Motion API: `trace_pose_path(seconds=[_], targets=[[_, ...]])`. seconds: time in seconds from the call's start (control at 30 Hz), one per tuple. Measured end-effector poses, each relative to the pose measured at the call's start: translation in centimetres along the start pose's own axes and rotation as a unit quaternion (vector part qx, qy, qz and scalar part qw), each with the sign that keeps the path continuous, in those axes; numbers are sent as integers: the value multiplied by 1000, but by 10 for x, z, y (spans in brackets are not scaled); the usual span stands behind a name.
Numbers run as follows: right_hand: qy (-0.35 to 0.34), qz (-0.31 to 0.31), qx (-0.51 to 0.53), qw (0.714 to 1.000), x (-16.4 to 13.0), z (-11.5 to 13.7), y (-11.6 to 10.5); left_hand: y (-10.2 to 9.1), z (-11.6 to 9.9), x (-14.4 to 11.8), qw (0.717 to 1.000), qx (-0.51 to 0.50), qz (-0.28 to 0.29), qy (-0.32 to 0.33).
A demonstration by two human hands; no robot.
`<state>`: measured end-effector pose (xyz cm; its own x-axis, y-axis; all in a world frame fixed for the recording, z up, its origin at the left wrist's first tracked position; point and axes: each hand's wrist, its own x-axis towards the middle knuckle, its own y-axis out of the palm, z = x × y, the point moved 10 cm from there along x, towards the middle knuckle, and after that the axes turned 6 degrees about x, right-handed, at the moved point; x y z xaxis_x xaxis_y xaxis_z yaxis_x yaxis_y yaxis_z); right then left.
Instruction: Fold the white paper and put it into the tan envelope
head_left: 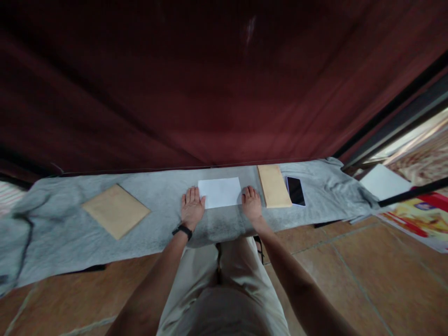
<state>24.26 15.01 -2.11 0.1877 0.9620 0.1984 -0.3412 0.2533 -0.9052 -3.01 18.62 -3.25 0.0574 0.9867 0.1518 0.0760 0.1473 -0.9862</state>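
Maroon cloth, a heavy curtain [210, 84], fills the whole far side of the room and hangs down to the long surface [52, 242]. Terracotta floor tiles [350, 270] run along the near side, and at the far right a dark frame [395, 116] edges a bright opening, with a colourful printed sheet [420, 219] lying on the floor below it. Grey cloth covers the surface from the left edge to the right, rumpled at both ends. On its left part lies a large brown envelope [116, 211], turned at an angle. Right of the middle lies a narrower brown envelope [274, 185], and just beside that, on its right, a black phone [296, 191] lies face up. A white sheet [384, 182] shows past the right end of the cloth.

Between the hands, at the middle of the surface and toward its far edge, lies a white paper [220, 192]. The left hand [192, 207], with a black band at the wrist, rests flat at the paper's left edge, fingers [191, 195] stretched out and gripping nothing. The right hand [252, 204] lies palm down at the paper's right edge, fingers likewise extended and holding nothing.
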Motion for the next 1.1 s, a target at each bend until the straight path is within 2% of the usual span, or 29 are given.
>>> trace_pose_path(seconds=[0.17,0.33,0.53,0.63,0.77,0.97,1.03,1.1], targets=[[78,51,63,994,5,-2,-1,-2,-1,-1,1000,-4,-17,8],[178,97,159,966,9,-9,7,-8,1,-2,999,-26,-43,21],[216,125,274,929,7,-12,11,-14,4,-6,994,-80,-64,36],[243,144,361,889,-6,-10,15,-17,7,-5,988,-130,-76,34],[283,141,485,815,-37,-6,18,-18,19,-3,965,-246,-84,13],[314,120,624,705,-85,7,30,-10,46,-13,887,-441,-85,-105],[315,125,659,672,-95,14,37,-6,47,-18,865,-475,-76,-142],[312,130,680,650,-100,21,41,-1,42,-20,852,-495,-54,-163]])
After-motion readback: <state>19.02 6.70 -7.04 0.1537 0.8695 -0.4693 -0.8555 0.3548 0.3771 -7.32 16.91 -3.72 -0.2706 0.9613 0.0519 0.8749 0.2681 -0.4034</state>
